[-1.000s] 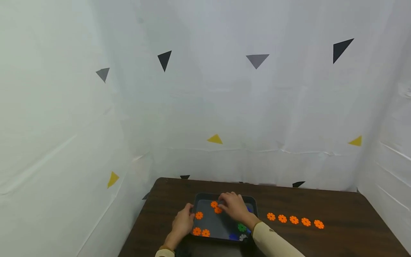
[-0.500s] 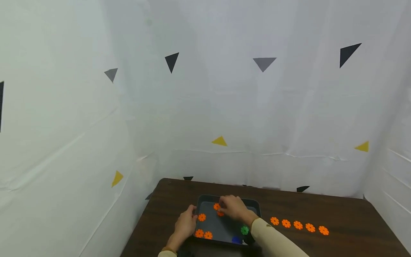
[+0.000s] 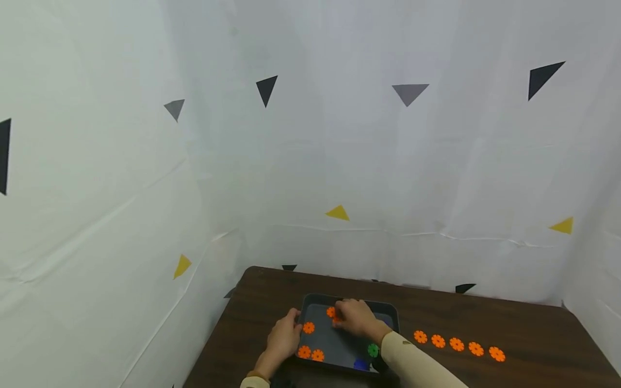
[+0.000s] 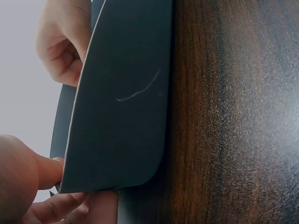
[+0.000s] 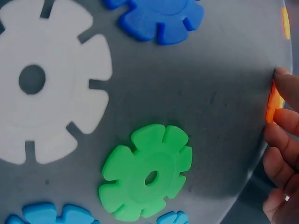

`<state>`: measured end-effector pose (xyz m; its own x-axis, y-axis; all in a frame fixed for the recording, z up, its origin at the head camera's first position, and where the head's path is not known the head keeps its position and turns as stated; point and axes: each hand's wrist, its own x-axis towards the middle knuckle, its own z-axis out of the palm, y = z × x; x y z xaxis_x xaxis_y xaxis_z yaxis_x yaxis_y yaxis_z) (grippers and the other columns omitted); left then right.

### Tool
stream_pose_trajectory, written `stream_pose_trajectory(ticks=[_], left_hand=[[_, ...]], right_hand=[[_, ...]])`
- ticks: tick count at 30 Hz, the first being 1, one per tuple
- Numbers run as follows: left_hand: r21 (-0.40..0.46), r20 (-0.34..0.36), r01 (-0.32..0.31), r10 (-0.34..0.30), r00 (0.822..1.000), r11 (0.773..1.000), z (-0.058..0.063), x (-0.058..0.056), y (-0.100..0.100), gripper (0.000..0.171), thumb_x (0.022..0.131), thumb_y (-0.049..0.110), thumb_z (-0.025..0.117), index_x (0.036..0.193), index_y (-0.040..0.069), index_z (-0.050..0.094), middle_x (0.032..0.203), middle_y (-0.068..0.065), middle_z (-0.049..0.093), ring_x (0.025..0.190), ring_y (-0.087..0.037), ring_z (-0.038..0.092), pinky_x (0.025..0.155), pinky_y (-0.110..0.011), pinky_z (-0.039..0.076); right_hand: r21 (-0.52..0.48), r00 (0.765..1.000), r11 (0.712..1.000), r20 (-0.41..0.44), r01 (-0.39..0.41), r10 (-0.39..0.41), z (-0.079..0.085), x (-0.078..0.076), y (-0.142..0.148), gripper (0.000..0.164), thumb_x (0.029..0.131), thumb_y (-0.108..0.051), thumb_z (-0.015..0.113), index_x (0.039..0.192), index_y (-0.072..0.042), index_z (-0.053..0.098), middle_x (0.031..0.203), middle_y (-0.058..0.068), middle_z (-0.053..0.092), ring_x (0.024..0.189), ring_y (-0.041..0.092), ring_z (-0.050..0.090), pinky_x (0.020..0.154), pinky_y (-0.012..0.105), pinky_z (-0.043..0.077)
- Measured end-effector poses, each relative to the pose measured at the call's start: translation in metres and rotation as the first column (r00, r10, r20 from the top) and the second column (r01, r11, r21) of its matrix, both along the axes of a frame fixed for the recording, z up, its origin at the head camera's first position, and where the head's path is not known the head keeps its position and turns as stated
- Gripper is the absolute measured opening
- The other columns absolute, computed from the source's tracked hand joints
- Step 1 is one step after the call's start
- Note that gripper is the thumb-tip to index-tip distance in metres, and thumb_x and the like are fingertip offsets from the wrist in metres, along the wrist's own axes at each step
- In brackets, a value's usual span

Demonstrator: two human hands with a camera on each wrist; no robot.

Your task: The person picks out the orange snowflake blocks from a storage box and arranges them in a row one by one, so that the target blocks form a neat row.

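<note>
My left hand (image 3: 283,335) grips the left side of a dark grey tray (image 3: 310,298). In the left wrist view, the thumb (image 4: 46,172) lies at the rim with fingers against the outer wall. Inside the tray's far part, my right hand (image 3: 356,318) pinches an orange flower-shaped disc (image 5: 273,102), mostly covered by the fingers. Another orange disc (image 3: 331,312) lies just beside those fingertips. More orange discs (image 3: 304,352) lie along the tray's left side. A green disc (image 5: 147,172), a white disc (image 5: 56,79) and blue discs (image 5: 161,18) lie nearer the right wrist.
Several orange discs (image 3: 456,344) form a row on the dark wooden table (image 3: 533,334) right of the tray. White sheeting (image 3: 310,161) with coloured triangles stands behind the table and at both sides.
The right fingers have come down onto an orange disc and now cover most of it. My left hand stays at the tray's side. The head view has shifted slightly.
</note>
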<state>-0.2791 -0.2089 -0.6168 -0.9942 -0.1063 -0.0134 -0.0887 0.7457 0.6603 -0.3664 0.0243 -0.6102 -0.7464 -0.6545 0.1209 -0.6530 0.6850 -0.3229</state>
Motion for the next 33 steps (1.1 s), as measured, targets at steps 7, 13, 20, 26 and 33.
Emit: stream_pose_trajectory(ticks=[7,13,20,26,33], left_hand=[[0.007,-0.005,0.003,-0.003,1.000,1.000,0.004,-0.001,0.001,0.033,0.105,0.015,0.066,0.138,0.010,0.061,0.094,-0.003,0.069,0.072,-0.017,0.061,0.060,-0.041,0.046],[-0.006,-0.026,0.012,-0.013,1.000,1.000,0.005,0.000,0.001,0.033,0.105,0.013,0.066,0.138,0.008,0.060,0.094,-0.004,0.069,0.071,-0.017,0.061,0.060,-0.040,0.046],[-0.008,0.002,0.000,0.000,1.000,1.000,0.003,0.001,0.001,0.033,0.105,0.015,0.066,0.138,0.009,0.061,0.095,-0.003,0.069,0.073,-0.016,0.061,0.061,-0.041,0.046],[-0.004,-0.036,0.005,-0.005,0.999,1.000,0.003,0.006,0.003,0.034,0.106,0.014,0.064,0.139,0.008,0.060,0.095,-0.003,0.069,0.069,-0.015,0.058,0.058,-0.037,0.044],[-0.025,-0.047,0.000,-0.001,0.999,1.000,0.003,0.008,0.004,0.034,0.106,0.014,0.065,0.139,0.008,0.060,0.101,-0.006,0.071,0.075,-0.017,0.061,0.062,-0.041,0.047]], right_hand=[[-0.003,1.000,1.000,0.008,0.028,-0.028,0.006,0.002,-0.001,0.030,0.087,-0.031,0.089,0.092,-0.016,0.064,0.085,-0.004,0.055,0.073,0.013,0.051,0.069,0.038,0.041],[0.025,1.000,1.000,0.026,0.000,-0.001,0.006,-0.002,-0.003,0.037,0.088,-0.032,0.088,0.098,-0.017,0.056,0.080,-0.006,0.051,0.069,0.012,0.045,0.066,0.033,0.036],[-0.032,0.994,0.998,0.091,-0.061,0.064,0.014,-0.002,-0.005,0.031,0.089,-0.022,0.087,0.110,-0.011,0.067,0.094,-0.001,0.070,0.075,0.013,0.061,0.069,0.035,0.052],[-0.070,0.995,0.994,0.041,-0.088,0.091,0.027,0.000,-0.001,0.023,0.091,-0.016,0.084,0.111,-0.008,0.076,0.105,0.005,0.078,0.088,0.020,0.072,0.080,0.041,0.059],[-0.086,0.996,0.993,0.027,-0.087,0.090,0.039,0.008,0.010,0.020,0.095,-0.018,0.081,0.112,-0.011,0.074,0.104,0.002,0.077,0.088,0.018,0.071,0.080,0.042,0.058]])
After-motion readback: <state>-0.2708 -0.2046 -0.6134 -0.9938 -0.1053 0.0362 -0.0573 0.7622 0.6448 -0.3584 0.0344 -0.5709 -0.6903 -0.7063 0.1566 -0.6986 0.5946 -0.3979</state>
